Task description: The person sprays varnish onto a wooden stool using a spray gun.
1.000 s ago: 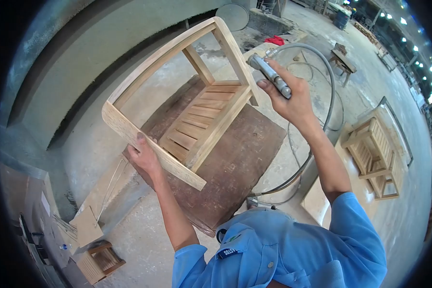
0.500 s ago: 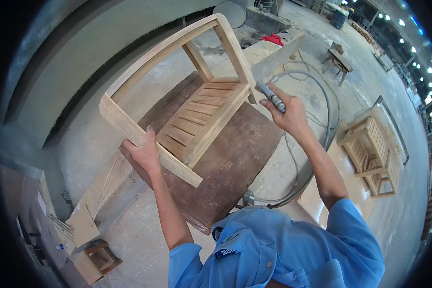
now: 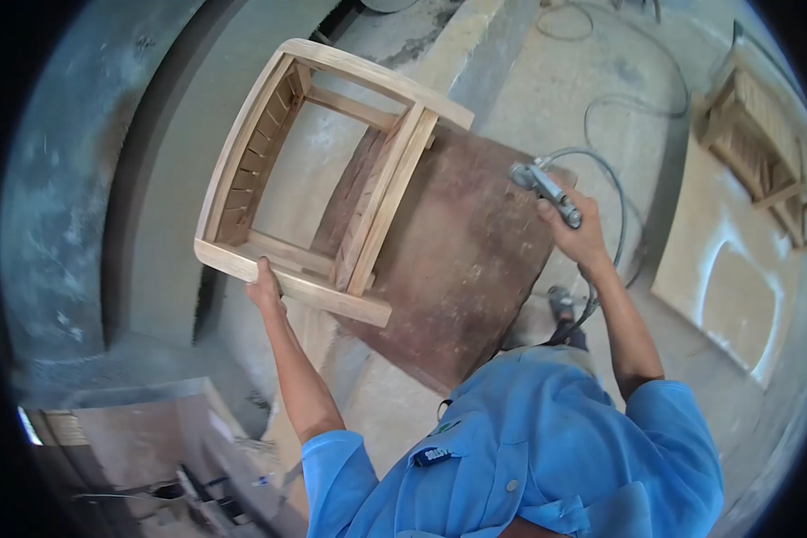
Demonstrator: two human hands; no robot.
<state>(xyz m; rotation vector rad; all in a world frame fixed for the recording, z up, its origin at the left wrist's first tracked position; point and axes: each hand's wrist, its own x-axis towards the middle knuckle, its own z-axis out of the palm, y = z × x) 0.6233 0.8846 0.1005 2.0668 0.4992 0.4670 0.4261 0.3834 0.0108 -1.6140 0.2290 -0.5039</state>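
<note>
My left hand (image 3: 264, 285) is closed on the lower side rail of a slatted wooden furniture frame (image 3: 368, 264), which looks like a small stool or table. The frame is tilted above a brown-stained board (image 3: 462, 242), its slatted panel to the left. I grip a silver spray gun (image 3: 554, 197) in my right hand (image 3: 576, 229), over the board's right edge and apart from the frame. A grey hose (image 3: 614, 179) runs from the gun back toward my waist.
Another slatted wooden piece (image 3: 758, 143) stands at the right on a pale sheet (image 3: 708, 269) with a white spray outline. A curved grey wall (image 3: 166, 197) rises on the left. Thin hose loops (image 3: 637, 103) lie on the floor, and boards (image 3: 143, 439) stand at lower left.
The wooden frame has been turned and shifted left, so its slatted panel now faces differently. My right hand has moved right and slightly down with the spray gun. The view has tilted downward.
</note>
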